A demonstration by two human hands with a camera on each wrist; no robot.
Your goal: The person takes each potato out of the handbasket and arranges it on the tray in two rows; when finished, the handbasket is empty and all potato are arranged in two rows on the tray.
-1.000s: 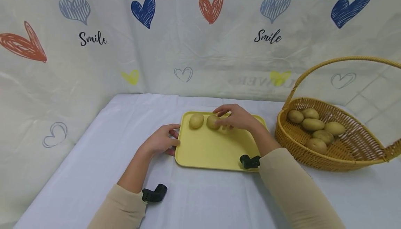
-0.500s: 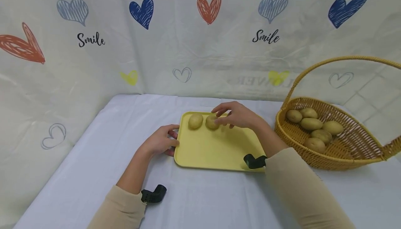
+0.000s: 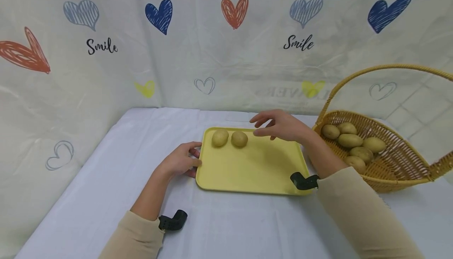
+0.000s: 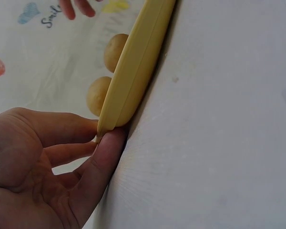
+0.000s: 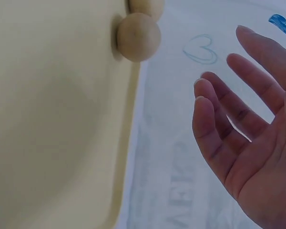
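Observation:
A yellow tray lies on the white-covered table. Two potatoes, a left one and a right one, sit side by side near its far left corner. At the tray's left edge my left hand holds the rim; the left wrist view has the fingertips of that hand right at the corner. My right hand hovers over the far right part of the tray, fingers apart and loosely bent, with nothing in them. In the right wrist view, a gap separates the open right hand from the nearer potato.
A wicker basket with a tall arched handle stands on the right, just beyond the tray's right side. Several potatoes lie in it. Behind the table hangs a white curtain printed with hearts.
My right hand has let go of the right potato and moved right and slightly up, away from it. The left hand stays at the tray's left edge.

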